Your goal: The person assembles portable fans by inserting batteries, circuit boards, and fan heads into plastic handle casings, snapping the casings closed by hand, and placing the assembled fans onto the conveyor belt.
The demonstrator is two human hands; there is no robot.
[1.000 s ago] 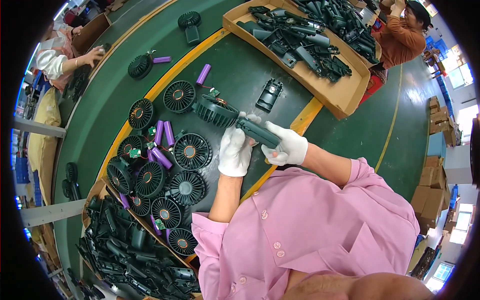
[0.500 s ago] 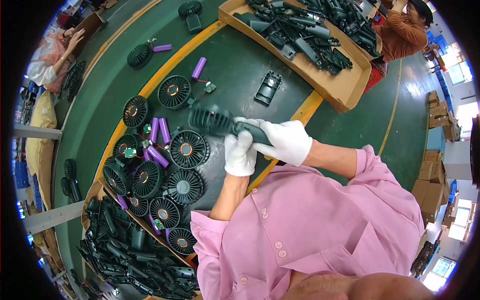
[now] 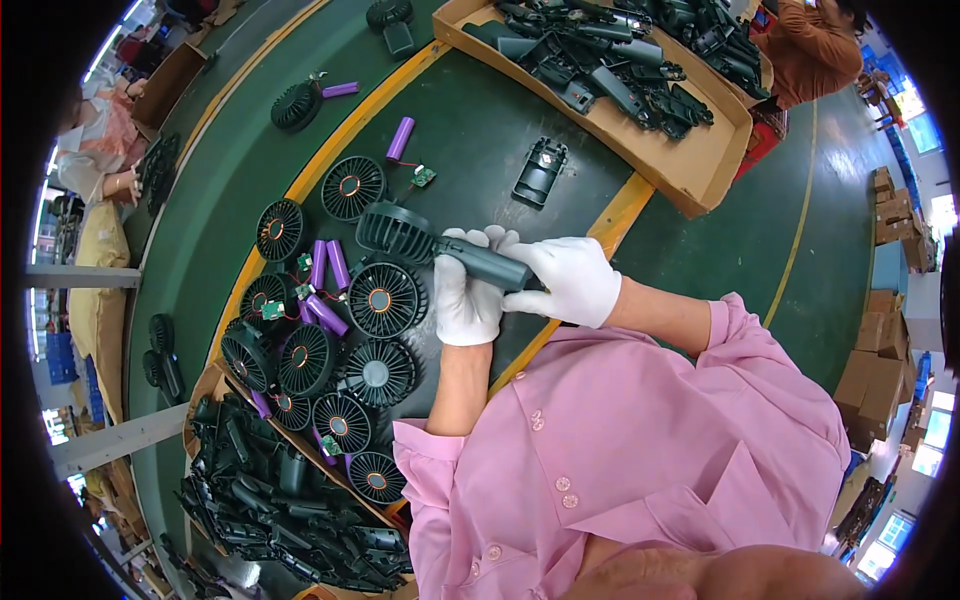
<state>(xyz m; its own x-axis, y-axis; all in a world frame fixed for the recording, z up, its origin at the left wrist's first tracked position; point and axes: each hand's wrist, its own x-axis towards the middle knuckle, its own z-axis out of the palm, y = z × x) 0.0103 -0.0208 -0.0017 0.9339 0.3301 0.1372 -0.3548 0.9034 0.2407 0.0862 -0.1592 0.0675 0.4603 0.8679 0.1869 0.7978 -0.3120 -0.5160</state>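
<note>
Both white-gloved hands are on a dark green handheld fan [image 3: 485,262], held over the green work surface [image 3: 470,150]. Its round, slatted head points left, and the handle slants down to the right. My left hand [image 3: 468,300] wraps the handle close below the fan head. At the handle's lower end, my right hand [image 3: 572,280] grips with thumb and fingers. Beneath and left of the fan lie several round fan heads [image 3: 382,300], some with copper-coloured rings. Purple battery cells [image 3: 327,314] and small green circuit boards [image 3: 272,310] lie among them, some joined by wires.
An open dark handle shell [image 3: 541,172] lies beyond my hands. A cardboard tray [image 3: 705,190] of dark casings stands at the far right, and a box of dark parts [image 3: 290,500] at the near left. Co-workers sit at the far left [image 3: 100,150] and far right [image 3: 815,55].
The fan has swung slightly left and its handle shows more fully between my hands. My right fingers have shifted to the handle's end. The whole view has moved a little.
</note>
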